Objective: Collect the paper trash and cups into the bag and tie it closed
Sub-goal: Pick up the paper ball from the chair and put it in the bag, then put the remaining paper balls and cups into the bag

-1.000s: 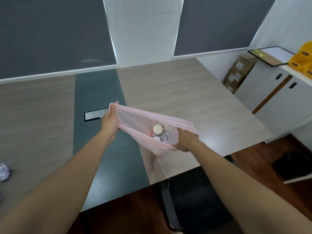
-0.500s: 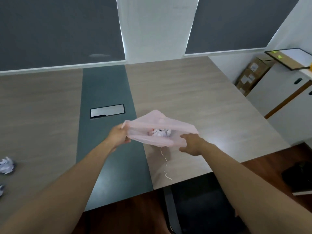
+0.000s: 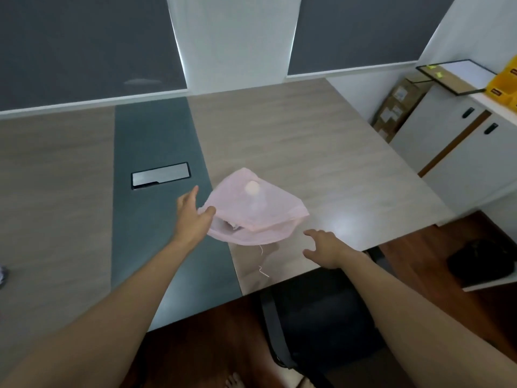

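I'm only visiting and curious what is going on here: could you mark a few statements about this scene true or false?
1. The right hand grips the pink bag. False: it is open, clear of the bag.
2. A cup shows through the bag. True.
3. The bag is tied closed. False: its mouth gapes beside the left hand.
4. The left hand's thumb touches the bag. True.
5. Cardboard boxes stand on the table. False: they stand on the floor by the wall.
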A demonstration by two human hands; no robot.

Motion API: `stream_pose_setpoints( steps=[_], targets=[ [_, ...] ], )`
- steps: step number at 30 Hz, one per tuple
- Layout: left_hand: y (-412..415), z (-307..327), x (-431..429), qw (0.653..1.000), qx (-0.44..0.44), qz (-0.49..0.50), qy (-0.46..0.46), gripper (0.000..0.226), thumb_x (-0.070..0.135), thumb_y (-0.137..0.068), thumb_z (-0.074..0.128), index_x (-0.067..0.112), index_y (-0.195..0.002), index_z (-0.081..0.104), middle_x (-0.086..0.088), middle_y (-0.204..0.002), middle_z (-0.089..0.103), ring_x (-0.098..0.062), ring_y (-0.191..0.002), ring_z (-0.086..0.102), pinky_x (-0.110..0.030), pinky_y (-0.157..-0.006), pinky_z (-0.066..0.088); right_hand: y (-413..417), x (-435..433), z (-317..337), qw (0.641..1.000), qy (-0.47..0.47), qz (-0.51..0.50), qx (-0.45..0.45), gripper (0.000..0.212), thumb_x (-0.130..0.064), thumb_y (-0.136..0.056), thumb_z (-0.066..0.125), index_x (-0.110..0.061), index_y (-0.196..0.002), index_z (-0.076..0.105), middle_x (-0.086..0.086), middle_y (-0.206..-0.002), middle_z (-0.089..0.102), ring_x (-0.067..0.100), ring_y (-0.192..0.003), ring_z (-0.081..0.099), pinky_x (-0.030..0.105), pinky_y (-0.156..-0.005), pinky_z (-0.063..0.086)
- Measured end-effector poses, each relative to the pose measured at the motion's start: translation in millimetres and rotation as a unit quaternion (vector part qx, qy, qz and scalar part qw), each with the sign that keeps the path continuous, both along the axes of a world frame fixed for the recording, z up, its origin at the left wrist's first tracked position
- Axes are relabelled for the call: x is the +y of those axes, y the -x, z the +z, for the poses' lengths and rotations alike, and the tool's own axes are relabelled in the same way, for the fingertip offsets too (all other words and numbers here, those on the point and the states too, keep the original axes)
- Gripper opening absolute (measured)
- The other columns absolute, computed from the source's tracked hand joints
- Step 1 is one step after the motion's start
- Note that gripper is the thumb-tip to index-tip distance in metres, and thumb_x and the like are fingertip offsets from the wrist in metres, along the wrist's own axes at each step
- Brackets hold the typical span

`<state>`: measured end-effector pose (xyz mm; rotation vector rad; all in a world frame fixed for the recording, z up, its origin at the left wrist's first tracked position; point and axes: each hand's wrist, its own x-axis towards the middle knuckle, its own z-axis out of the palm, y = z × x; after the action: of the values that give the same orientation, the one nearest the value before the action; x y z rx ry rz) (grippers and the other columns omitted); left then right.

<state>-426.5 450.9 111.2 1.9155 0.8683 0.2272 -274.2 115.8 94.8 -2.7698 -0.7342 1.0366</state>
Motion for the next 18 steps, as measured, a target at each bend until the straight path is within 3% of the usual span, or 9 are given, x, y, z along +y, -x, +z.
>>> stream_pose_setpoints(
  steps=[3, 6, 9, 10, 14, 18],
  targets=[
    [11.4, 5.8, -29.8, 0.994, -0.046, -0.015, -0.103, 0.075, 0.005, -0.099, 0.061, 0.011, -0.169, 0.035, -0.009, -0.174, 0.021, -0.023, -0.164, 0.023, -0.025, -0.126, 0.017, 11.8, -26.7, 3.4, 1.000, -0.008, -0.019, 0.005, 0.075, -0.043, -0.111, 0.060, -0.021, -0.175, 0.026, 0.015, -0.169, 0.044, 0.037, -0.157, 0.038, 0.052, -0.126, 0.040],
    [28.0, 8.4, -69.6, 0.988, -0.052, -0.059, -0.134, 0.071, 0.000, -0.097, 0.061, 0.008, -0.165, 0.042, -0.009, -0.173, 0.023, -0.024, -0.163, 0.023, -0.026, -0.129, 0.020, 24.2, -59.1, 9.5, 1.000, -0.011, -0.027, 0.011, 0.071, -0.042, -0.111, 0.061, -0.018, -0.172, 0.033, 0.015, -0.167, 0.048, 0.036, -0.153, 0.046, 0.049, -0.125, 0.043],
    [47.0, 10.7, -111.0, 0.981, -0.055, -0.108, -0.153, 0.066, -0.002, -0.097, 0.063, 0.007, -0.161, 0.048, -0.011, -0.166, 0.035, -0.014, -0.150, 0.036, -0.001, -0.114, 0.025, 33.0, -96.0, 16.7, 0.999, -0.022, -0.036, 0.017, 0.066, -0.041, -0.111, 0.063, -0.016, -0.168, 0.041, 0.014, -0.163, 0.054, 0.033, -0.148, 0.053, 0.045, -0.122, 0.046],
    [52.4, 10.4, -125.2, 0.978, -0.053, -0.125, -0.156, 0.064, -0.003, -0.098, 0.064, 0.005, -0.159, 0.050, -0.012, -0.162, 0.040, -0.012, -0.144, 0.041, 0.001, -0.111, 0.024, 35.1, -109.1, 19.0, 0.999, -0.027, -0.039, 0.020, 0.064, -0.040, -0.111, 0.063, -0.016, -0.166, 0.044, 0.013, -0.162, 0.056, 0.032, -0.147, 0.055, 0.043, -0.122, 0.047],
    [69.7, 8.5, -188.6, 0.968, -0.017, -0.196, -0.157, 0.051, 0.002, -0.102, 0.061, 0.006, -0.153, 0.058, -0.008, -0.154, 0.051, -0.024, -0.146, 0.051, -0.019, -0.117, 0.030, 43.5, -164.9, 23.7, 0.999, -0.038, -0.029, 0.027, 0.054, -0.038, -0.112, 0.064, -0.013, -0.159, 0.054, 0.010, -0.158, 0.061, 0.028, -0.144, 0.058, 0.042, -0.121, 0.047],
    [81.4, -0.5, -267.7, 0.962, -0.005, -0.237, -0.138, 0.037, 0.010, -0.107, 0.060, 0.013, -0.144, 0.067, -0.005, -0.146, 0.060, -0.022, -0.137, 0.057, -0.029, -0.117, 0.039, 55.5, -229.0, 19.8, 0.999, -0.047, -0.004, 0.025, 0.039, -0.036, -0.111, 0.064, -0.017, -0.145, 0.066, 0.005, -0.147, 0.069, 0.025, -0.137, 0.064, 0.042, -0.118, 0.051]
  ],
)
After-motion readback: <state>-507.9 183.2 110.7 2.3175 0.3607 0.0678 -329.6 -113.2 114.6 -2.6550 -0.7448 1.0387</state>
